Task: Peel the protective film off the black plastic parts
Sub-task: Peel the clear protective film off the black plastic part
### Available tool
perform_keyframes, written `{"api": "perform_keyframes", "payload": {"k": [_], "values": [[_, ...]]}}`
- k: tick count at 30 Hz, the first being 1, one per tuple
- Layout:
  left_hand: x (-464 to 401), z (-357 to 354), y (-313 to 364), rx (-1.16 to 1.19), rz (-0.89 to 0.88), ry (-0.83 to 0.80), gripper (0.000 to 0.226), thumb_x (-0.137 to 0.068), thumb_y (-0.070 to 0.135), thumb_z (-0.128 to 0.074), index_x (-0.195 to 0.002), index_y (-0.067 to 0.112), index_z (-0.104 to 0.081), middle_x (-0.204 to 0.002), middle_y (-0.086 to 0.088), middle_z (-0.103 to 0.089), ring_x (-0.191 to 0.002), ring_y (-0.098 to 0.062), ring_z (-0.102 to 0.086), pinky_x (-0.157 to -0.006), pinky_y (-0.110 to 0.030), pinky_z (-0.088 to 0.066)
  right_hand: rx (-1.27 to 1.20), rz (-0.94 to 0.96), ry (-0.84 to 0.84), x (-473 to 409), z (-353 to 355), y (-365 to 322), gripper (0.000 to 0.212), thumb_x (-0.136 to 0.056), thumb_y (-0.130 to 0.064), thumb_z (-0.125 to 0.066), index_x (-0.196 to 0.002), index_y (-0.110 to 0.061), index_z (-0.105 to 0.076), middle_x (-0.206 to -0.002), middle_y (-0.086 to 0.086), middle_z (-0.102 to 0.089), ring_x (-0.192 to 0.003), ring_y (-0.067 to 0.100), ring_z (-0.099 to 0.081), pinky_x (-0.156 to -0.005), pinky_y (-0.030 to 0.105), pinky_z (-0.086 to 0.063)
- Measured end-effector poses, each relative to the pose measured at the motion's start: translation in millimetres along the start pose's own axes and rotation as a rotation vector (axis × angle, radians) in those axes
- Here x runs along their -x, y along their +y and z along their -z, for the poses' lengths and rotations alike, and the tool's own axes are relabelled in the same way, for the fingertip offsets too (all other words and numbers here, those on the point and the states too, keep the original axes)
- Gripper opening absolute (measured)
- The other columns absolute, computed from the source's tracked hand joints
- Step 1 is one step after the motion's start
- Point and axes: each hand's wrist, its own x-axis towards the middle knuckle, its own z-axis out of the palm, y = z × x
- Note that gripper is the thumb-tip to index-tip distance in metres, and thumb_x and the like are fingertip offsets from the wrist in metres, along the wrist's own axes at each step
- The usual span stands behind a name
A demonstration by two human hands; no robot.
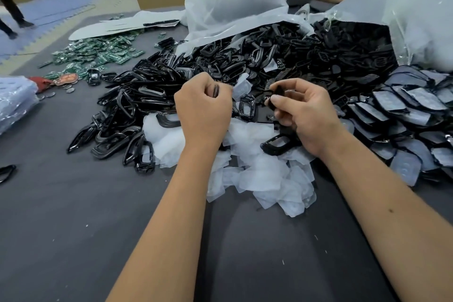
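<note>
Grey cloth covers the table, with a big heap of black plastic parts spilling from a clear bag at the far side. Just in front of the heap, the left hand curls its fingers around a small dark piece, and the right hand pinches a black part between thumb and fingertips. Peeled white film scraps lie under both wrists, nearer than the heap. Green circuit boards sit left of the heap.
</note>
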Motion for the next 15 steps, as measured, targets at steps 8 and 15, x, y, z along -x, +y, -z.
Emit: {"api": "perform_keyframes", "payload": {"k": [8, 15], "values": [[15.9, -11.2, 1.9, -0.063, -0.04, -0.149, 0.023, -0.091, 0.035, -0.074, -0.09, 0.016, -0.061, -0.087, 0.007, -0.06, -0.082, -0.012, -0.057, -0.075, -0.027, -0.046, -0.049, 0.037, -0.004, -1.8, 2.7, 3.3, 0.029, -0.09, 0.011, -0.065, -0.115, -0.004, -0.069, -0.089, 0.018, -0.068, -0.065, 0.025, -0.054, -0.053, 0.023, -0.044], [15.7, -6.3, -4.4, -0.167, -0.165, -0.058, 0.021, -0.094, -0.003, -0.059, -0.108, 0.005, -0.072, -0.109, -0.005, -0.068, -0.098, -0.013, -0.06, -0.085, -0.001, -0.036, -0.001, 0.036, -0.003, 0.5, -0.2, 0.7, 0.031, -0.09, 0.012, -0.065, -0.117, -0.004, -0.067, -0.091, 0.02, -0.063, -0.058, 0.016, -0.059, -0.049, 0.021, -0.04]]}}
